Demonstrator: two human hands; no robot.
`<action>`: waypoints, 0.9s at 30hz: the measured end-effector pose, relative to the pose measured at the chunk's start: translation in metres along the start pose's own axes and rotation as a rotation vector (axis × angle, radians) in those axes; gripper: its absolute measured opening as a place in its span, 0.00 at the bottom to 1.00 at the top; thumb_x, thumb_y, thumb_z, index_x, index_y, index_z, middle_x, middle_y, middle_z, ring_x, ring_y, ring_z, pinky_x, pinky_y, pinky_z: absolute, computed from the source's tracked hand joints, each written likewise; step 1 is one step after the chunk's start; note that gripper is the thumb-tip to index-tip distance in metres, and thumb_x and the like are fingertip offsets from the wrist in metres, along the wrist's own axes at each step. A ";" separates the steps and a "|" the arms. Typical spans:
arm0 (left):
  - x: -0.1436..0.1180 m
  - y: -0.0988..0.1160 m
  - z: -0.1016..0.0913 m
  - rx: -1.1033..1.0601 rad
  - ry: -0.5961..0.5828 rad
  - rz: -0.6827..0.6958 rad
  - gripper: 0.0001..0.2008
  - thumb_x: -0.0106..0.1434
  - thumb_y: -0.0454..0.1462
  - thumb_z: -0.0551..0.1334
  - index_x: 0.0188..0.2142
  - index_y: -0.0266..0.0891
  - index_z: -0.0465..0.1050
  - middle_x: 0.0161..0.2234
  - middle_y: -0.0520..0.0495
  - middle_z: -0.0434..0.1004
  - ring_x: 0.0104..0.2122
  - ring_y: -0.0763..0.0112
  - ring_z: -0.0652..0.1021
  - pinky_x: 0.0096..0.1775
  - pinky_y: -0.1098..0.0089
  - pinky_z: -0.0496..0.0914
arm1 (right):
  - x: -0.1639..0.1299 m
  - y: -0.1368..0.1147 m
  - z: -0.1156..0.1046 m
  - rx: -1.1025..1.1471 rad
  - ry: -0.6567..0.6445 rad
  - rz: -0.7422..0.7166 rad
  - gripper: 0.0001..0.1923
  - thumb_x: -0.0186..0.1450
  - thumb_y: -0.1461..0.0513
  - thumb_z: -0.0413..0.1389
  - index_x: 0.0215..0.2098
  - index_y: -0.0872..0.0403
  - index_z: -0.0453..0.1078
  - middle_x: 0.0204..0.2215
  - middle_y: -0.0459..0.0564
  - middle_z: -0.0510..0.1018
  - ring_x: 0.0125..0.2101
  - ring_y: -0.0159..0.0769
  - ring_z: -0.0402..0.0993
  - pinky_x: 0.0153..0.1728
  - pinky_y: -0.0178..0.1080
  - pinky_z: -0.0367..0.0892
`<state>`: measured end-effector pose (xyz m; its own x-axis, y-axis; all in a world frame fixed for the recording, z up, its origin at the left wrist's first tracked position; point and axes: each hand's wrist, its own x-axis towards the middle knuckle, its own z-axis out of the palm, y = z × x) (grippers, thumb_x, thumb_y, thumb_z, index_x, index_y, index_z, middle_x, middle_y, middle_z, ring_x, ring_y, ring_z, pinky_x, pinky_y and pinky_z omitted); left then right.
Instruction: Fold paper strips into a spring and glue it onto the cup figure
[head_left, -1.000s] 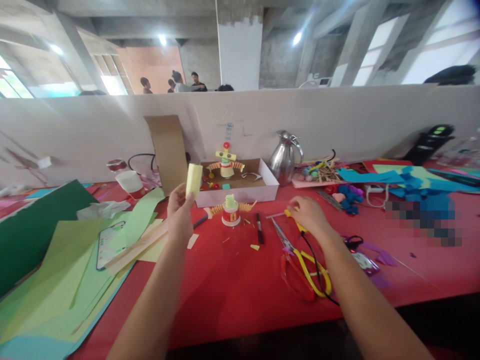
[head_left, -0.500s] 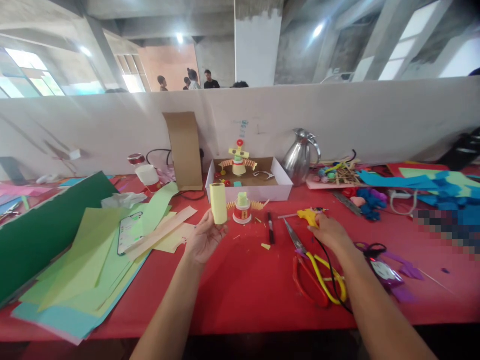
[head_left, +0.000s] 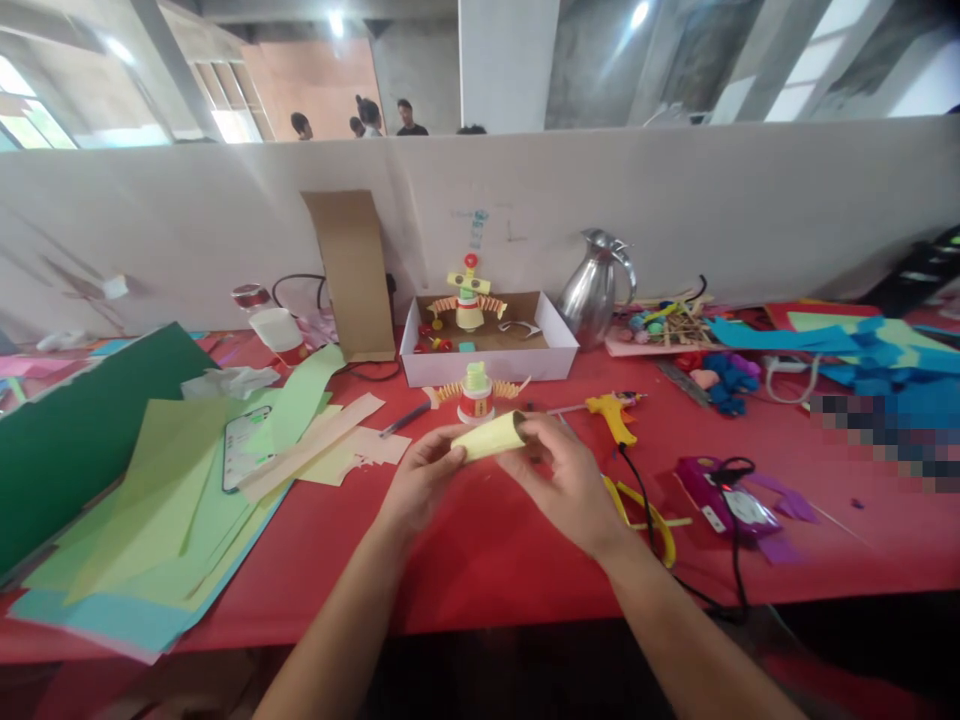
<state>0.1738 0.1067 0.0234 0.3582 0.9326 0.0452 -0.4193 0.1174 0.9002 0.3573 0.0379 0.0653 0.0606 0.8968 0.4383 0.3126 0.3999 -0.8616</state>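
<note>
Both hands, left hand (head_left: 420, 480) and right hand (head_left: 562, 475), pinch a yellow paper roll (head_left: 491, 437) at mid-frame, low over the red tabletop (head_left: 465, 560). Squeezing harder could crush it, I'd say. The glue gun (head_left: 611, 412) and scissors (head_left: 649, 510) crowd the right; the small paper figure (head_left: 475, 392) stands just behind, a white box (head_left: 487, 362) beyond.

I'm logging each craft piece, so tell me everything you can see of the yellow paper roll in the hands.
The paper roll is pale yellow, looks like thin paper curled into a short tube, open at its right end. It lies almost level, tilted slightly up to the right, held above the red table. The left hand grips its left end; the right hand holds its right end.
</note>
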 end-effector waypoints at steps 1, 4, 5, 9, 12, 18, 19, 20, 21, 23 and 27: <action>-0.003 0.000 0.002 0.023 0.027 0.006 0.14 0.54 0.37 0.71 0.42 0.40 0.80 0.41 0.45 0.80 0.40 0.69 0.77 0.46 0.68 0.71 | 0.000 0.007 0.004 0.082 0.008 0.063 0.13 0.64 0.55 0.59 0.46 0.50 0.73 0.47 0.54 0.77 0.45 0.44 0.75 0.49 0.48 0.71; -0.014 -0.004 0.007 0.073 0.131 0.041 0.16 0.55 0.38 0.71 0.44 0.41 0.79 0.42 0.45 0.79 0.40 0.69 0.77 0.45 0.70 0.71 | -0.001 0.028 0.012 0.337 0.022 0.221 0.14 0.64 0.54 0.59 0.45 0.52 0.74 0.40 0.51 0.80 0.42 0.41 0.77 0.47 0.44 0.71; -0.017 -0.006 0.009 0.087 0.167 0.062 0.17 0.54 0.38 0.71 0.45 0.43 0.78 0.44 0.46 0.79 0.41 0.69 0.77 0.45 0.70 0.71 | -0.002 0.034 0.013 0.387 0.032 0.252 0.14 0.64 0.54 0.60 0.44 0.52 0.75 0.39 0.50 0.81 0.42 0.41 0.77 0.47 0.43 0.70; -0.025 -0.017 0.012 0.174 0.229 0.163 0.20 0.53 0.36 0.71 0.47 0.45 0.76 0.43 0.47 0.78 0.43 0.69 0.76 0.45 0.71 0.71 | -0.008 0.045 0.020 0.434 0.081 0.315 0.14 0.61 0.53 0.63 0.42 0.52 0.77 0.35 0.47 0.81 0.38 0.39 0.75 0.43 0.40 0.69; -0.024 -0.022 0.009 0.219 0.211 0.176 0.17 0.54 0.37 0.70 0.45 0.43 0.77 0.42 0.47 0.78 0.43 0.67 0.76 0.45 0.70 0.71 | -0.012 0.050 0.024 0.427 0.102 0.328 0.15 0.61 0.53 0.63 0.41 0.52 0.77 0.35 0.48 0.80 0.39 0.40 0.74 0.43 0.40 0.68; -0.024 -0.025 0.002 0.216 0.238 0.095 0.14 0.54 0.39 0.70 0.41 0.41 0.79 0.34 0.49 0.77 0.35 0.71 0.75 0.39 0.72 0.69 | -0.014 0.052 0.029 0.471 0.128 0.379 0.14 0.60 0.53 0.63 0.40 0.53 0.77 0.33 0.47 0.79 0.35 0.38 0.72 0.40 0.38 0.66; -0.025 -0.024 0.002 0.222 0.242 0.092 0.14 0.53 0.39 0.71 0.40 0.41 0.79 0.34 0.49 0.77 0.35 0.71 0.75 0.39 0.72 0.69 | -0.014 0.051 0.030 0.470 0.131 0.391 0.14 0.60 0.53 0.63 0.39 0.53 0.77 0.31 0.46 0.78 0.34 0.37 0.72 0.39 0.38 0.66; -0.026 -0.023 0.002 0.235 0.245 0.097 0.13 0.53 0.39 0.71 0.40 0.41 0.79 0.34 0.49 0.78 0.35 0.70 0.75 0.39 0.72 0.69 | -0.014 0.049 0.030 0.462 0.134 0.394 0.14 0.60 0.53 0.64 0.37 0.54 0.77 0.30 0.46 0.78 0.34 0.37 0.72 0.38 0.38 0.66; -0.027 -0.022 0.002 0.259 0.241 0.107 0.13 0.53 0.39 0.71 0.39 0.42 0.79 0.35 0.48 0.78 0.37 0.69 0.76 0.40 0.72 0.69 | -0.015 0.047 0.031 0.453 0.135 0.391 0.14 0.59 0.53 0.64 0.37 0.54 0.76 0.31 0.46 0.78 0.34 0.38 0.72 0.39 0.38 0.66; -0.029 -0.019 0.003 0.321 0.221 0.126 0.13 0.54 0.40 0.70 0.40 0.43 0.79 0.38 0.47 0.79 0.40 0.66 0.77 0.42 0.71 0.70 | -0.015 0.044 0.034 0.451 0.131 0.381 0.14 0.60 0.52 0.63 0.37 0.53 0.76 0.32 0.47 0.79 0.36 0.40 0.73 0.41 0.39 0.67; -0.030 -0.015 0.004 0.373 0.188 0.109 0.15 0.52 0.42 0.71 0.39 0.44 0.80 0.38 0.46 0.81 0.38 0.63 0.78 0.40 0.68 0.71 | -0.013 0.042 0.042 0.540 0.128 0.423 0.16 0.59 0.50 0.64 0.34 0.54 0.76 0.32 0.49 0.79 0.36 0.41 0.74 0.40 0.41 0.67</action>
<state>0.1728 0.0759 0.0098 0.1556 0.9828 0.0998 -0.1038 -0.0842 0.9910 0.3302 0.0513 0.0129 0.1948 0.9802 0.0347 -0.2753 0.0886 -0.9573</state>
